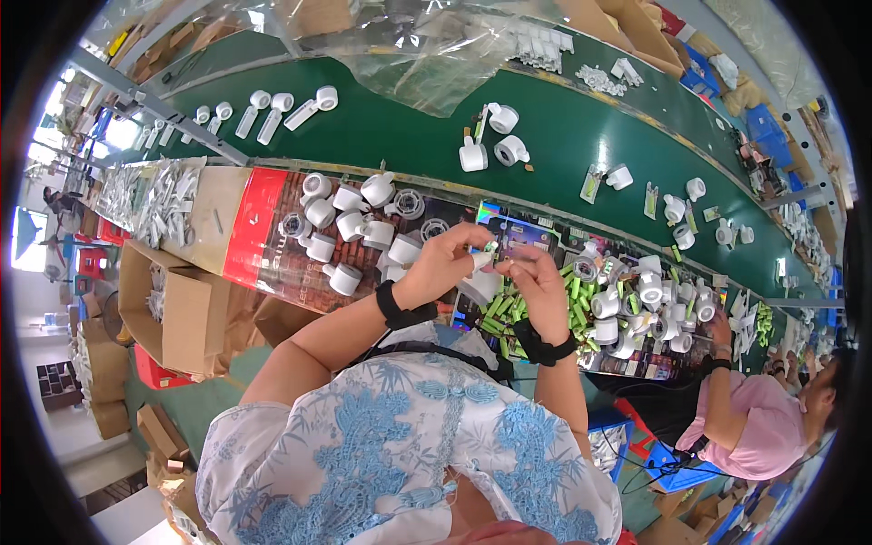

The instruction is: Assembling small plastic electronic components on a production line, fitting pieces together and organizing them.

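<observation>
In front of my chest, both hands meet over the bench. My left hand (443,262) is closed on a small white plastic part (481,258) with a bit of green at its top end. My right hand (538,283) is close beside it, thumb and finger pinched at the part's side; what they grip is too small to make out. Below and right of the hands lies a heap of green cylindrical batteries (498,313). White round-headed plastic housings (607,302) are mixed among the batteries on the right. More such housings (351,223) lie left of my left hand.
A green conveyor belt (391,127) runs beyond the bench, carrying spaced white housings and clear bags. Clear plastic sheeting (422,64) hangs over it. Cardboard boxes (195,318) stand at the left. A co-worker in a pink top (749,427) sits at the right, one hand near the heap.
</observation>
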{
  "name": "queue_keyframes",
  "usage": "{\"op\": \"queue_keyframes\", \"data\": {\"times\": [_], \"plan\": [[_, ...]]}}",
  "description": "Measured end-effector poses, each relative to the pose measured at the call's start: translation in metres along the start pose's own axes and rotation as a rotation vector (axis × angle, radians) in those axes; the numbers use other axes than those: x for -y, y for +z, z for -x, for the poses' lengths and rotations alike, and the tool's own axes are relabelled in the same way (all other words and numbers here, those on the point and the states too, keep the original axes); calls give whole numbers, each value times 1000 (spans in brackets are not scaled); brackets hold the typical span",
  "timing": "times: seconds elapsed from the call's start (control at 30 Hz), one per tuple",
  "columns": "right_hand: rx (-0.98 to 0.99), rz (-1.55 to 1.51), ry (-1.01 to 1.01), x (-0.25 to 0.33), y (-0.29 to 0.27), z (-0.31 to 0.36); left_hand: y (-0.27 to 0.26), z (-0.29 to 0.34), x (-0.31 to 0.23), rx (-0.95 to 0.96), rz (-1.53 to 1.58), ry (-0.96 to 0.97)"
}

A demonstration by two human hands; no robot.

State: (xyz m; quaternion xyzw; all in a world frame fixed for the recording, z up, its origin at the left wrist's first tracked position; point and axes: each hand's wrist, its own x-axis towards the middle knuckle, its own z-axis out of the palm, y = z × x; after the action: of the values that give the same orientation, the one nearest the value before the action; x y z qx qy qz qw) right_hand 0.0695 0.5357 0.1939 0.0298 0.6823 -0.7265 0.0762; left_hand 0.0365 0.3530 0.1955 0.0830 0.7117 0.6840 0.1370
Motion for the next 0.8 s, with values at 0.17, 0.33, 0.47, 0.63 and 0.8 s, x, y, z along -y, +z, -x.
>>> {"op": "queue_keyframes", "data": {"times": [0.17,0.33,0.47,0.63,0.8], "plan": [[-13,-63,24,2,9,7,-6,4,1,191,149,-74],[2,82,-56,6,16,11,-9,10,1,236,207,-87],[-65,324,-167,5,24,12,-12,12,-5,168,351,-137],[-88,465,-295,12,33,15,-17,12,2,146,475,-236],[-17,480,-259,14,31,14,-16,13,3,148,474,-227]]}}
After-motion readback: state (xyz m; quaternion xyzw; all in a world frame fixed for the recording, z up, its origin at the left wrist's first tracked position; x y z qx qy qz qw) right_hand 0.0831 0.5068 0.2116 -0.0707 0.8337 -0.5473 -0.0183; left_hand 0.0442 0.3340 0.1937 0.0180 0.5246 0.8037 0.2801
